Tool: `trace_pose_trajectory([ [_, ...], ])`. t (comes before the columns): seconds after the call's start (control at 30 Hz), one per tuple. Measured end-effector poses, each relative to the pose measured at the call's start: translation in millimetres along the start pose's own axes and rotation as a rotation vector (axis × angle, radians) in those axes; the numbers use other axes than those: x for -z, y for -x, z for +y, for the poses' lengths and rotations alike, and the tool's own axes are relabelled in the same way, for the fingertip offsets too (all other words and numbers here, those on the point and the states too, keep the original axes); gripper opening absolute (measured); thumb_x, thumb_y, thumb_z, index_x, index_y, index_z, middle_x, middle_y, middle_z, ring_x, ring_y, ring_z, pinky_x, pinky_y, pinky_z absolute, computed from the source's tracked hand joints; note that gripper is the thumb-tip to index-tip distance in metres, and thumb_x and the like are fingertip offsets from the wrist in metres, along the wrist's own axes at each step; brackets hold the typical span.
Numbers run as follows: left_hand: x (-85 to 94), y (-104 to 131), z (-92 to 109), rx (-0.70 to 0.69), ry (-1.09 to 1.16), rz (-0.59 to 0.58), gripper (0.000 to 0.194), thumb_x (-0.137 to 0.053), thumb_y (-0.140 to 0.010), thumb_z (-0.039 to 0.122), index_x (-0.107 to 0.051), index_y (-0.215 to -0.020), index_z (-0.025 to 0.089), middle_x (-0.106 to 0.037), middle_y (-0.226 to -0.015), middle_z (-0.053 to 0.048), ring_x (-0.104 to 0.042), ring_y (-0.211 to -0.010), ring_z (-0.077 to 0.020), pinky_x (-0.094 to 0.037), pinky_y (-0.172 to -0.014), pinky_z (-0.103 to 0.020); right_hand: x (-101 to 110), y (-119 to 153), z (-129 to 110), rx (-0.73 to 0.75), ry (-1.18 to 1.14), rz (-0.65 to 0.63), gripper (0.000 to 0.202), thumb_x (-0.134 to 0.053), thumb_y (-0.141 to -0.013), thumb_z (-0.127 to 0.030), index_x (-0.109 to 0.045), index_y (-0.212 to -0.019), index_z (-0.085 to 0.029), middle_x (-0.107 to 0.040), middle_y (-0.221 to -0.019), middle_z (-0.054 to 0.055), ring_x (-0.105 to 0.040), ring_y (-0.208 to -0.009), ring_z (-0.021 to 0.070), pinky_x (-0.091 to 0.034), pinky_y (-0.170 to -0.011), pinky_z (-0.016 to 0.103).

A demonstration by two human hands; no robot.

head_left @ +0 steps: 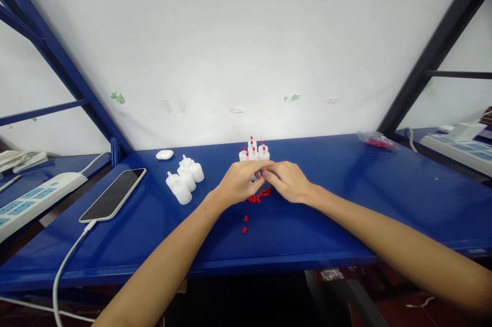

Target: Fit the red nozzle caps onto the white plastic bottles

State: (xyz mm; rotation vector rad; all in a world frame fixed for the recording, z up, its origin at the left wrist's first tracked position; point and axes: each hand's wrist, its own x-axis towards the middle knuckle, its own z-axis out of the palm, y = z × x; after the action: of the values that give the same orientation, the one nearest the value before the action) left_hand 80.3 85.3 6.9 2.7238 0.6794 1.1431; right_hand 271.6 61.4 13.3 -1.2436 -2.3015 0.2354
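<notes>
My left hand (241, 181) and my right hand (289, 180) meet above the middle of the table, fingertips touching. Between thumb and fingers of my left hand a bit of a small white squeeze bottle (255, 177) shows, and the hand is closed around it. The fingers of my right hand are pinched together beside it; what they grip is hidden. Just behind the hands stands a group of white bottles (264, 155) with red tips, partly covered. Loose red caps (253, 199) lie in a pile under the hands, and two more red caps (245, 225) lie nearer the front edge.
Several white bottles without red caps (184, 183) lie left of the hands. A phone (114, 195) on a white cable, a white oval case (164, 155) and a power strip (42, 199) are further left. A plastic bag with red pieces (378, 141) lies back right, by the dark post (426, 55).
</notes>
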Motion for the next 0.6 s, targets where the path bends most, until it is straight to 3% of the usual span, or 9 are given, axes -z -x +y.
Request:
trace_pose_trajectory([
  [0.13,-7.2,1.0,3.5,-0.068,0.005,0.097,0.039,-0.055,-0.09,0.012,-0.057,-0.129,0.02,-0.073,-0.106,-0.006,-0.069,-0.089,-0.0157,-0.054,-0.08,-0.027,-2.7,-0.4,3.3,-0.03,-0.081,0.059,0.041,-0.036,-0.098,-0.037,-0.068,-0.078,-0.019,-0.065,-0.065,0.003,-0.059,-0.061,0.0183,-0.031,-0.06,0.029],
  [0.23,-9.6,1.0,6.9,-0.098,-0.008,0.087,0.04,-0.053,-0.089,0.01,-0.058,-0.128,0.021,-0.072,-0.107,-0.006,-0.068,-0.092,-0.0174,-0.054,-0.082,-0.029,-5.5,-0.4,4.1,-0.024,-0.097,0.113,0.032,-0.039,-0.093,-0.032,-0.063,-0.077,-0.02,-0.063,-0.065,0.002,-0.056,-0.059,0.0182,-0.031,-0.06,0.029],
  [0.4,-10.5,-1.4,11.0,-0.054,0.081,0.109,0.038,-0.053,-0.086,0.006,-0.061,-0.121,0.02,-0.072,-0.098,-0.004,-0.065,-0.077,-0.0139,-0.053,-0.074,-0.026,-6.4,-1.2,4.0,0.005,-0.134,0.124,0.028,-0.038,-0.096,-0.043,-0.057,-0.095,-0.022,-0.063,-0.07,0.0,-0.057,-0.062,0.0192,-0.034,-0.064,0.029],
  [0.5,-7.3,-4.5,7.7,0.042,0.125,0.185,0.031,-0.055,-0.088,0.011,-0.062,-0.117,0.02,-0.071,-0.1,-0.004,-0.06,-0.069,-0.0107,-0.05,-0.067,-0.023,-4.5,-2.6,7.2,-0.055,-0.157,0.103,0.041,-0.034,-0.098,-0.054,-0.052,-0.116,-0.023,-0.062,-0.069,-0.002,-0.059,-0.064,0.0209,-0.034,-0.064,0.029],
  [0.6,-0.2,-5.4,-1.7,0.162,0.054,0.248,0.026,-0.055,-0.091,0.015,-0.061,-0.116,0.019,-0.069,-0.101,-0.004,-0.059,-0.069,-0.0107,-0.048,-0.066,-0.023,-3.3,-4.0,12.9,-0.147,-0.164,0.095,0.044,-0.028,-0.099,-0.057,-0.051,-0.119,-0.025,-0.057,-0.061,-0.004,-0.057,-0.06,0.0205,-0.034,-0.062,0.029],
])
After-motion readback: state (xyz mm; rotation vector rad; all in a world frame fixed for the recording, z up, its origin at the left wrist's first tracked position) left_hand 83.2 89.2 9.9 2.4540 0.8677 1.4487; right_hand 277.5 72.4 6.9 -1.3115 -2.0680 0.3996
